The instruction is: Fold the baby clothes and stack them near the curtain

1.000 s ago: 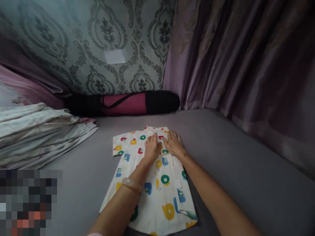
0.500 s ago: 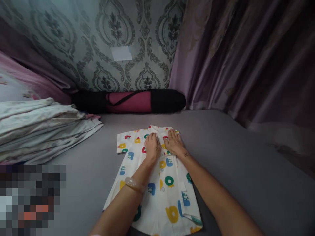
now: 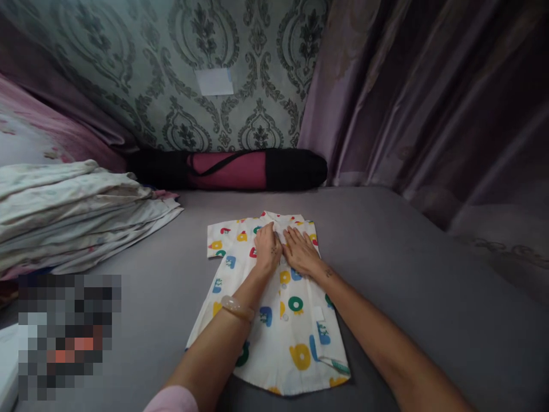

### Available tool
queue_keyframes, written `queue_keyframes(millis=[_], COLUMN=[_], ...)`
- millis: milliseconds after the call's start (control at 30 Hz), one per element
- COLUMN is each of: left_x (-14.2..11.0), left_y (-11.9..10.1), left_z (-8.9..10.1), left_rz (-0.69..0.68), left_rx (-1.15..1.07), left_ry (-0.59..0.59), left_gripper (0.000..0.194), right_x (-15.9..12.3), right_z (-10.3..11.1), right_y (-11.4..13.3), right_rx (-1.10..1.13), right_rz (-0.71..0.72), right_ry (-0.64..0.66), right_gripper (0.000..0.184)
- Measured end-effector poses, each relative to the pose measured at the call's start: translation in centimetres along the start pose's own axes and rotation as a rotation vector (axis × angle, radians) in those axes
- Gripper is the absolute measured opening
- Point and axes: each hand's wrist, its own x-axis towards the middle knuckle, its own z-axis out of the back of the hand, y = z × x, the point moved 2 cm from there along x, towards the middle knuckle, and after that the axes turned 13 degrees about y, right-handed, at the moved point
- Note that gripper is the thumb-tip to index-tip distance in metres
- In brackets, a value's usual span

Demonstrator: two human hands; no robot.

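The shirt (image 3: 274,355) lay flat on the grey bed (image 3: 163,303), directly in front of the person and under both hands. Its long axis ran away from the person, with the collar (image 3: 283,218) at the far end and the curved hem (image 3: 285,390) at the near end. Both hands were on the upper part, a little below the collar. The left hand (image 3: 268,247) was near the middle line of the shirt, and the right hand (image 3: 301,253) was just beside it, nearer to the right edge. So the right hand was the nearer one to this edge, while the spread short sleeve (image 3: 218,239) was on the left hand's side.

The grip of the right hand was open: its fingers were extended and laid flat upon the cloth. The left hand had its fingers bent and also touched the cloth, but I cannot tell if its grip was apart or closed on a fold, because the fingertips were partly hidden. The left forearm, with a pale bracelet (image 3: 238,309), passed over the shirt. Low on the right side, one corner showed a turned edge. A pile of cloth (image 3: 77,214) lay farther to the left, well apart from the shirt.
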Motion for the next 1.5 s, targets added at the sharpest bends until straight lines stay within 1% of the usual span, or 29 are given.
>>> queue_keyframes(millis=[33, 100, 167, 200, 300, 400, 467, 567, 733, 833, 900, 967, 1033, 1100, 1133, 1200, 1267, 1367, 1433, 1500], left_x=[-0.1, -0.2, -0.4, -0.6, -0.9, -1.1, -1.1, -1.1, -1.0, -1.1, -1.1, -1.1, -1.0, -1.0, -1.0, -1.1, -1.3, -1.6, -1.6, -1.4], left_y=[-0.1, -0.3, -0.6, -0.7, -1.1, -1.3, -1.4, -1.3, -0.9, -0.9, -0.8, -0.8, -0.8, -0.8, -0.9, -1.3, -1.8, -2.4, -2.7, -2.7], left_z=[0.0, 0.0, -0.1, -0.2, -0.5, -0.5, -0.4, -0.5, -0.7, -0.8, -0.8, -0.8, -0.8, -0.8, -0.7, -0.6, -0.4, -0.1, 0.1, 0.3], left_rz=[-0.036, -0.123, -0.224, -0.267, -0.325, -0.313, -0.312, -0.328, -0.335, -0.340, -0.341, -0.340, -0.336, -0.340, -0.345, -0.362, -0.346, -0.286, -0.286, -0.317], left_rx=[-0.009, -0.023, -0.018, -0.006, 0.065, 0.148, 0.175, 0.184, 0.172, 0.163, 0.161, 0.158, 0.154, 0.160, 0.168, 0.201, 0.256, 0.329, 0.346, 0.354], left_ry=[0.016, 0.058, 0.114, 0.146, 0.258, 0.352, 0.373, 0.367, 0.363, 0.359, 0.356, 0.354, 0.355, 0.357, 0.357, 0.351, 0.320, 0.279, 0.300, 0.332], left_gripper=[0.042, 0.045, 0.049, 0.049, 0.047, 0.041, 0.040, 0.039, 0.039, 0.038, 0.037, 0.036, 0.035, 0.035, 0.035, 0.035, 0.034, 0.031, 0.030, 0.032], right_x=[-0.1, -0.8, -2.1, -2.8, -4.8, -6.4, -7.6, -9.8, -14.8, -17.6, -18.7, -18.8, -17.9, -16.7, -16.2, -15.9, -16.5, -18.5, -19.4, -19.6], right_z=[0.2, 1.0, 1.4, 1.4, 0.5, -0.4, -0.6, -0.8, -1.1, -0.9, -0.5, -0.1, 0.1, 0.1, -0.1, -0.5, -0.8, -1.1, -1.1, -0.9], right_y=[-0.5, -1.6, -2.7, -3.0, -2.8, -1.6, -0.5, 1.0, 3.7, 5.6, 6.3, 6.0, 4.7, 3.2, 2.7, 2.2, 2.6, 3.9, 4.5, 5.1], right_rx=[0.046, 0.128, 0.140, 0.111, -0.010, -0.077, -0.093, -0.093, -0.023, 0.029, 0.078, 0.134, 0.143, 0.087, 0.048, -0.015, -0.045, -0.050, -0.049, -0.055], right_rz=[0.011, 0.026, 0.025, 0.030, 0.037, 0.045, 0.078, 0.150, 0.258, 0.335, 0.400, 0.418, 0.332, 0.208, 0.166, 0.129, 0.136, 0.201, 0.243, 0.267], right_ry=[-0.001, -0.056, -0.123, -0.132, -0.047, 0.009, 0.022, 0.058, 0.156, 0.228, 0.288, 0.302, 0.225, 0.139, 0.126, 0.144, 0.155, 0.155, 0.173, 0.170], right_gripper=[0.058, 0.058, 0.058, 0.059, 0.061, 0.060, 0.061, 0.060, 0.058, 0.059, 0.059, 0.055, 0.053, 0.054, 0.055, 0.057, 0.058, 0.058, 0.057, 0.057])
